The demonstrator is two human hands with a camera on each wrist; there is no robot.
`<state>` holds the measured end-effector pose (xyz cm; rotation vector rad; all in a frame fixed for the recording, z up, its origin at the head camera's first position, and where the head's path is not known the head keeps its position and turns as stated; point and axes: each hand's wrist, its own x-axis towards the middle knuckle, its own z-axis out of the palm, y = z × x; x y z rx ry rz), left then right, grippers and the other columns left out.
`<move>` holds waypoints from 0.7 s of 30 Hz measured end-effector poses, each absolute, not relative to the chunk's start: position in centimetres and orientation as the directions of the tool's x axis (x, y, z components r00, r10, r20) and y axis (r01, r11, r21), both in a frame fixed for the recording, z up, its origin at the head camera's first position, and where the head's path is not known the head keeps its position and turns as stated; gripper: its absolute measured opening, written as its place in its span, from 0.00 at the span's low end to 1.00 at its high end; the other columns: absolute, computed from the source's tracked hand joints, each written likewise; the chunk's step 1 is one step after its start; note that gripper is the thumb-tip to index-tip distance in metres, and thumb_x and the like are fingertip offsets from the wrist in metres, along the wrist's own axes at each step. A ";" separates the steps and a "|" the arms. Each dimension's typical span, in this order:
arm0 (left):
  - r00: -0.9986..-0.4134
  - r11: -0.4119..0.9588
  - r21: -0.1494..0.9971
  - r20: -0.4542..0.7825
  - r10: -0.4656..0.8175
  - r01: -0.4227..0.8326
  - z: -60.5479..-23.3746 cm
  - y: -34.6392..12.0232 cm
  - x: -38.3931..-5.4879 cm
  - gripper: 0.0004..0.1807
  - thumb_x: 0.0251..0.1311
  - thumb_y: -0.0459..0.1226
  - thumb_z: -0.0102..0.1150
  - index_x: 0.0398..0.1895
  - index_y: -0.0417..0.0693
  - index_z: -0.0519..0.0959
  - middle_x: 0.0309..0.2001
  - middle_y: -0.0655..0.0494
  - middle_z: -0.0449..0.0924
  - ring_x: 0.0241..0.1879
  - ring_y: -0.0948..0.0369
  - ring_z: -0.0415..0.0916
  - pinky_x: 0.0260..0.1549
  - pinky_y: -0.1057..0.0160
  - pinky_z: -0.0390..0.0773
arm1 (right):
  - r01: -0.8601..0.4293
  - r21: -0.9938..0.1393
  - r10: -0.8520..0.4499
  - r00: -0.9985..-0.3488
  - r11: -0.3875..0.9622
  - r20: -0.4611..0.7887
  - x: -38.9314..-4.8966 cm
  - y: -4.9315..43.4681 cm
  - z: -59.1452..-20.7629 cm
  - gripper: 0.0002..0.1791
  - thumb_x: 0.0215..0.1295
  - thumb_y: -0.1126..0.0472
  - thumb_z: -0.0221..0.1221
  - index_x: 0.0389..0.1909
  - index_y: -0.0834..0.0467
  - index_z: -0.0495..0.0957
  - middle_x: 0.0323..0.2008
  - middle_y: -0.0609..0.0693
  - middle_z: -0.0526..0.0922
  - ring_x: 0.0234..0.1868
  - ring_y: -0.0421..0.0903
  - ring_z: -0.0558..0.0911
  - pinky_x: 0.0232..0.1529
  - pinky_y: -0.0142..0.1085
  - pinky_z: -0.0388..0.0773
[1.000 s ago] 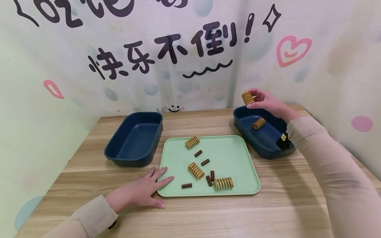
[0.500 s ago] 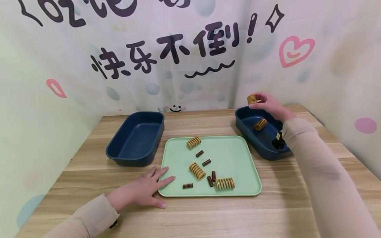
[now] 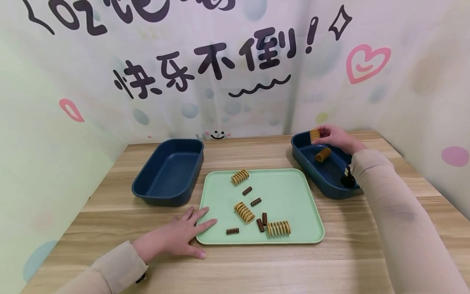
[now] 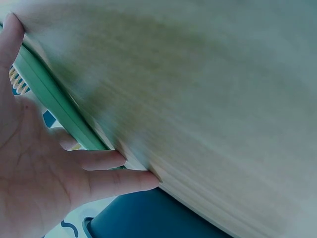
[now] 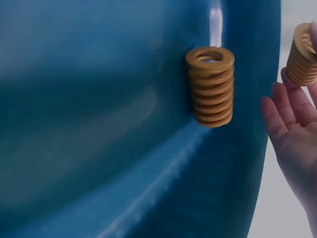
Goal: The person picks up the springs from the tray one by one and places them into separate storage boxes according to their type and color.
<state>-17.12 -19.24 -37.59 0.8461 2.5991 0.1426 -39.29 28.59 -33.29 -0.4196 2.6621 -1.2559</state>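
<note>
A yellow coil spring (image 3: 315, 135) is pinched in my right hand (image 3: 337, 138), over the far end of the right blue bin (image 3: 319, 179). Inside that bin lies another yellow coil spring (image 3: 323, 154), which the right wrist view shows as a thick coil spring (image 5: 212, 88). My left hand (image 3: 180, 234) has its fingers spread, resting at the left edge of the green tray (image 3: 293, 192). On the tray are three yellow springs, one of them a large spring (image 3: 278, 228) near the front edge, and several small dark springs, such as the small spring (image 3: 233, 231) nearest my left hand.
At the back left of the wooden table (image 3: 257, 269) stands a second blue bin (image 3: 167, 175), with nothing visible inside. A printed white cloth (image 3: 220, 110) hangs right behind the table. The right forearm overlaps the near side of the right bin.
My right hand has lowered toward the right bin with the yellow spring still pinched. The left hand has stayed at the tray's edge. The head view has shifted slightly.
</note>
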 end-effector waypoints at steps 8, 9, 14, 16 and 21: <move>-0.733 0.805 0.229 -0.333 0.593 0.547 -37.5 -19.3 -17.1 0.47 0.48 0.66 0.51 0.71 0.62 0.52 0.72 0.45 0.40 0.66 0.33 0.41 0.48 0.29 0.58 | -0.149 -0.682 -0.349 -0.923 0.717 -0.165 -39.1 28.6 -34.1 0.37 0.61 0.52 0.58 0.61 0.71 0.55 0.55 0.70 0.66 0.52 0.60 0.68 0.57 0.53 0.63; -0.733 0.806 0.227 -0.334 0.592 0.547 -37.5 -19.3 -17.1 0.47 0.48 0.66 0.51 0.71 0.62 0.52 0.72 0.45 0.40 0.66 0.33 0.41 0.48 0.29 0.58 | -0.153 -0.680 -0.356 -0.919 0.717 -0.168 -39.1 28.6 -34.2 0.36 0.61 0.53 0.58 0.61 0.71 0.55 0.55 0.70 0.66 0.52 0.60 0.69 0.57 0.53 0.64; -0.730 0.804 0.224 -0.336 0.595 0.551 -37.7 -19.3 -17.1 0.47 0.48 0.67 0.50 0.71 0.62 0.51 0.72 0.45 0.40 0.66 0.33 0.41 0.48 0.29 0.58 | -0.182 -0.653 -0.389 -0.902 0.735 -0.187 -39.4 28.7 -35.0 0.35 0.62 0.54 0.57 0.60 0.72 0.56 0.55 0.71 0.66 0.52 0.61 0.69 0.56 0.53 0.65; -0.729 0.802 0.225 -0.335 0.597 0.553 -37.7 -19.3 -17.2 0.47 0.48 0.67 0.50 0.71 0.62 0.51 0.72 0.45 0.40 0.66 0.33 0.41 0.48 0.29 0.58 | -0.187 -0.639 -0.390 -0.901 0.746 -0.191 -39.6 28.8 -35.4 0.35 0.61 0.54 0.58 0.60 0.72 0.57 0.55 0.71 0.65 0.52 0.61 0.69 0.55 0.53 0.65; -0.728 0.800 0.226 -0.331 0.600 0.556 -37.8 -19.3 -17.2 0.47 0.48 0.67 0.50 0.71 0.62 0.51 0.72 0.45 0.40 0.66 0.33 0.42 0.48 0.29 0.58 | -0.190 -0.614 -0.383 -0.902 0.766 -0.199 -39.9 28.8 -36.2 0.35 0.61 0.53 0.59 0.59 0.71 0.58 0.54 0.70 0.66 0.50 0.60 0.70 0.54 0.53 0.67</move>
